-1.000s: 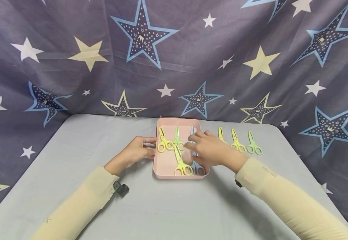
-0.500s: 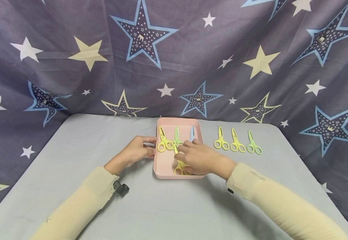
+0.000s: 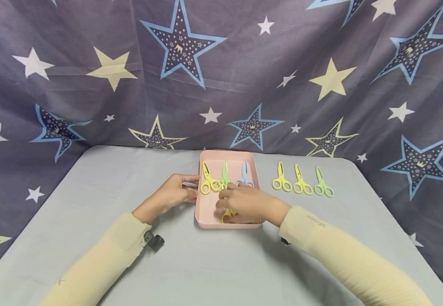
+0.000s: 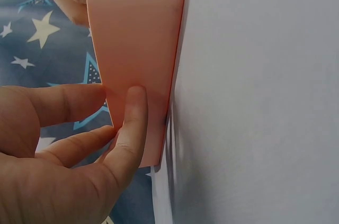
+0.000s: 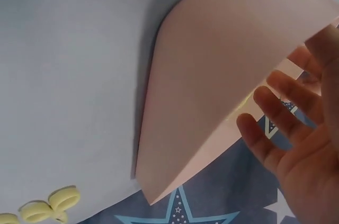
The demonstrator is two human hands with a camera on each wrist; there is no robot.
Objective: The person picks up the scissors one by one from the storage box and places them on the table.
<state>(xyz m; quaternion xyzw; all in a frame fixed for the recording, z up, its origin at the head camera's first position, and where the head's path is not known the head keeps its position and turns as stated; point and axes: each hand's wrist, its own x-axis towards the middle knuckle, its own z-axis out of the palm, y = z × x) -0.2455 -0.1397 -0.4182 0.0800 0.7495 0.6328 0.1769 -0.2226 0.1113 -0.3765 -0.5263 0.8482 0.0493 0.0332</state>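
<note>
A pink tray (image 3: pixel 207 212) stands on the table with several children's scissors in it. My left hand (image 3: pixel 175 189) touches the tray's left wall; in the left wrist view its straight fingers (image 4: pixel 136 107) lie against the pink side. My right hand (image 3: pixel 246 202) reaches into the near right of the tray, over yellow scissors (image 3: pixel 227 216) that it mostly covers. The right wrist view shows its fingers (image 5: pixel 283 107) spread, with the tips partly behind the tray wall. Along the tray's far part lie yellow scissors (image 3: pixel 207 182), green scissors (image 3: pixel 224 172) and blue scissors (image 3: pixel 245 172).
Right of the tray, yellow scissors (image 3: pixel 280 180), a second yellow pair (image 3: pixel 300 182) and green scissors (image 3: pixel 322 185) lie in a row on the grey table cloth (image 3: pixel 221 267). A star-patterned curtain (image 3: pixel 190 102) hangs behind the table.
My right hand has moved left and nearer, from the blue scissors to the yellow scissors at the tray's near end, now covering them. The left hand has not moved.
</note>
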